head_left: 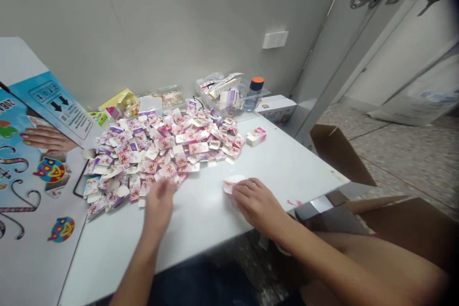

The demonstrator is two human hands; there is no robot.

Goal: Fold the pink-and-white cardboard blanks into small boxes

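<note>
A heap of small pink, white and purple cardboard boxes (168,143) covers the back left of the white table (201,210); many have open flaps. At the heap's front edge is my left hand (160,201), its fingers bent and smeared by motion, so whether it grips a box does not show. To the right of the heap, my right hand (256,203) is closed on a small white-and-pink box (232,183), low over the tabletop. The fingers hide much of that box. Another small box (256,136) lies apart, to the right of the heap.
Behind the heap stand a clear plastic tray (172,97), a clear bin (201,87) of packets, and an orange-capped bottle (255,91). A white carton (276,107) is at the back corner. A large printed carton (39,153) borders the left; open brown cartons (412,224) are on the right.
</note>
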